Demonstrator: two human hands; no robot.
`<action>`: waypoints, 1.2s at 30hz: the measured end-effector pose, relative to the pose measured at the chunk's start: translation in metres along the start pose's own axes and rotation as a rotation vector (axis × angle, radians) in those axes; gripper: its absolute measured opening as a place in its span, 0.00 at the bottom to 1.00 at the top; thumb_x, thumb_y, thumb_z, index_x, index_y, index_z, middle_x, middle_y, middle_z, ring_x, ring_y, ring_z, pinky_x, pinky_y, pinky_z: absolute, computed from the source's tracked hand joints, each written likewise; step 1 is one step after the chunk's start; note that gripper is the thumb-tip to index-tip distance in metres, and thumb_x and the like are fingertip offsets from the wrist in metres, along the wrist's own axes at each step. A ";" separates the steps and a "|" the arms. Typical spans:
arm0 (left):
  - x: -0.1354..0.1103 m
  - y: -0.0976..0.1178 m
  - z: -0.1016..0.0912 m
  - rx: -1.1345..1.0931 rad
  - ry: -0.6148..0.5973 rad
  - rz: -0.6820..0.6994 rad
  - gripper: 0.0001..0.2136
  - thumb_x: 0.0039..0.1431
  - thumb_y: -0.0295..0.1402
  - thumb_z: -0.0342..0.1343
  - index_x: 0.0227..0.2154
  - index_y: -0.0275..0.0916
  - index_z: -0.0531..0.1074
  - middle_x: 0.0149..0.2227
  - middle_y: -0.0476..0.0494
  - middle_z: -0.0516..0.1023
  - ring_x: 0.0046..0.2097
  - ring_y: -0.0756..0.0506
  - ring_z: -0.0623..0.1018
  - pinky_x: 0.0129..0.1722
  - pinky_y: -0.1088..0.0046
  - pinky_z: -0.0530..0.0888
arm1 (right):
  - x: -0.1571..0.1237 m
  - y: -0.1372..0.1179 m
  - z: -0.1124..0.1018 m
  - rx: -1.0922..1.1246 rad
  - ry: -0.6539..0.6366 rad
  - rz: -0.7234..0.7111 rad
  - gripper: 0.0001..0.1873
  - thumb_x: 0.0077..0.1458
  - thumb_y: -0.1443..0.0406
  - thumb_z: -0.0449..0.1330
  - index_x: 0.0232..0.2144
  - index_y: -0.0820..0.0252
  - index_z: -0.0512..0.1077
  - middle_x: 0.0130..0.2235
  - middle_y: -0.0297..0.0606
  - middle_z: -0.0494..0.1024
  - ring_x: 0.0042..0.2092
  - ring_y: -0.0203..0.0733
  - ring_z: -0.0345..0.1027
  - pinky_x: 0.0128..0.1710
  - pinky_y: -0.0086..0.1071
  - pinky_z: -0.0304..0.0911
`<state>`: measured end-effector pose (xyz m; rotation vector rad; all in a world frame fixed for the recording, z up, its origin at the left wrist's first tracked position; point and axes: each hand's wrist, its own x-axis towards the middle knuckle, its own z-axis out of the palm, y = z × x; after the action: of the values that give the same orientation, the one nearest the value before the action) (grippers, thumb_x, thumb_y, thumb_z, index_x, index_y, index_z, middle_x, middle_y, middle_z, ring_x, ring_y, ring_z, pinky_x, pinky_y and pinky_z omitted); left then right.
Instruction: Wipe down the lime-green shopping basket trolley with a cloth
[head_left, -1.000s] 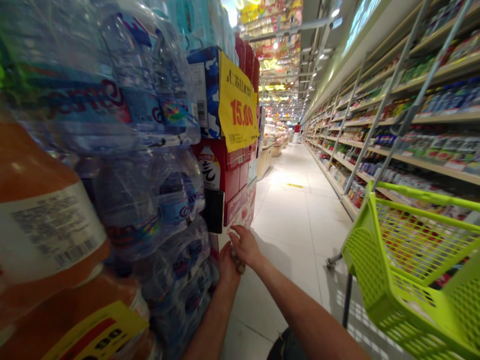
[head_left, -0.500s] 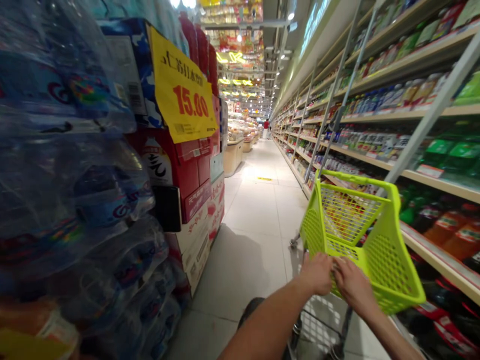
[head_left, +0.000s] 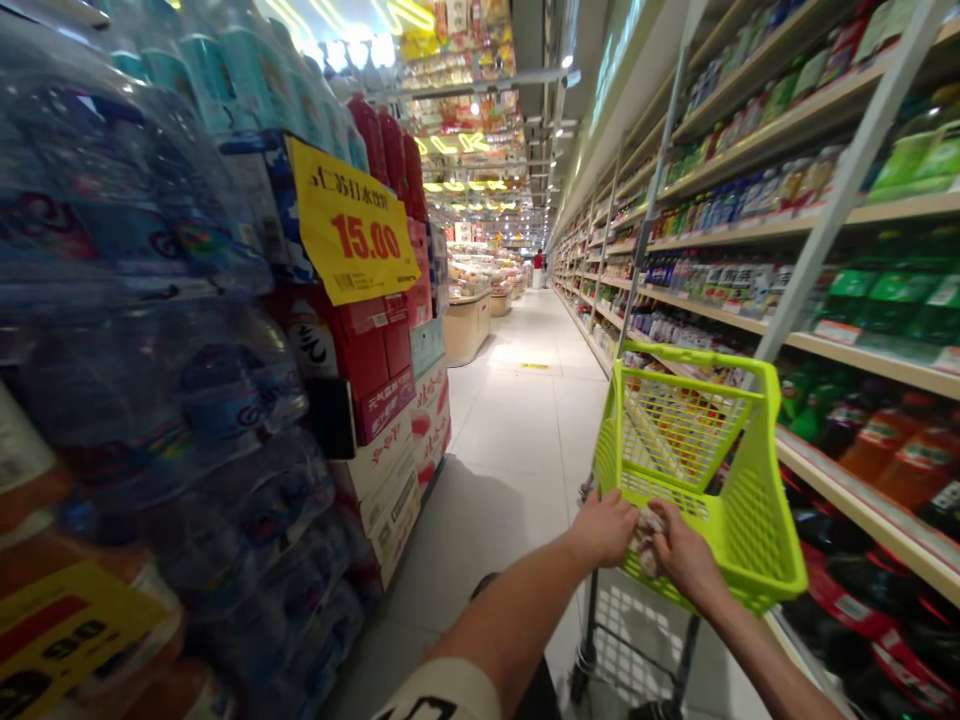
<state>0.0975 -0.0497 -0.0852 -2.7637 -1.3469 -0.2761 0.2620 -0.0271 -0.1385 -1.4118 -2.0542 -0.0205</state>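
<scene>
A small crumpled, whitish mottled wad [head_left: 646, 543], whose kind I cannot make out, is between my two hands above the near edge of the lime-green shopping cart [head_left: 769, 540]. My left hand [head_left: 606, 530] is closed, its fingertips against the wad's left side. On the other side, my right hand [head_left: 681, 552] pinches the wad between thumb and fingers. Mesh panels form the cart's basket, and part of its near rim is hidden behind my hands.
Drink shelves [head_left: 885, 365] line the right side, close beside the cart. At left stand stacked water packs [head_left: 180, 390] and drink cartons [head_left: 386, 470] with a yellow price sign [head_left: 356, 225]. A tiled aisle [head_left: 517, 430] runs ahead towards a distant person [head_left: 538, 268].
My hands and the cart sit slightly further left in view. The wad shows more between my hands, which are a little farther apart. More of my left sleeve is visible.
</scene>
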 end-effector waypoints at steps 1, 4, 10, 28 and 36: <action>-0.004 0.001 0.001 0.012 -0.008 -0.010 0.15 0.51 0.33 0.49 0.42 0.36 0.62 0.45 0.40 0.69 0.52 0.41 0.62 0.48 0.60 0.62 | -0.004 0.007 -0.004 -0.001 -0.015 -0.027 0.17 0.44 0.68 0.46 0.37 0.62 0.68 0.35 0.42 0.74 0.34 0.42 0.69 0.35 0.34 0.64; -0.021 0.008 0.002 0.017 -0.009 -0.029 0.11 0.51 0.33 0.49 0.38 0.37 0.63 0.41 0.43 0.71 0.47 0.42 0.65 0.44 0.63 0.64 | -0.022 0.037 -0.022 -0.072 0.000 -0.061 0.13 0.44 0.64 0.48 0.30 0.61 0.70 0.37 0.44 0.73 0.37 0.44 0.69 0.37 0.34 0.64; -0.042 0.030 0.005 -0.014 0.067 -0.035 0.09 0.56 0.32 0.44 0.39 0.39 0.62 0.38 0.45 0.73 0.46 0.43 0.66 0.43 0.65 0.64 | -0.058 0.007 -0.022 -0.179 0.088 -0.052 0.17 0.50 0.63 0.44 0.36 0.60 0.71 0.37 0.42 0.74 0.36 0.44 0.69 0.34 0.36 0.64; -0.083 0.023 0.004 -0.088 0.077 0.033 0.15 0.53 0.29 0.46 0.45 0.39 0.62 0.45 0.42 0.72 0.55 0.43 0.61 0.54 0.53 0.54 | -0.078 -0.050 -0.010 0.035 0.261 -0.289 0.14 0.52 0.64 0.48 0.39 0.59 0.68 0.36 0.43 0.67 0.39 0.45 0.63 0.38 0.40 0.63; -0.075 0.031 0.009 -0.092 0.064 -0.065 0.15 0.58 0.31 0.41 0.47 0.35 0.60 0.49 0.41 0.69 0.58 0.43 0.57 0.54 0.60 0.58 | -0.096 -0.040 -0.006 0.018 0.249 -0.276 0.16 0.49 0.70 0.45 0.40 0.61 0.66 0.49 0.47 0.66 0.50 0.47 0.60 0.47 0.44 0.60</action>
<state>0.0780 -0.1260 -0.1073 -2.7614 -1.4459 -0.4365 0.2525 -0.1257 -0.1691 -1.0473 -2.0156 -0.2792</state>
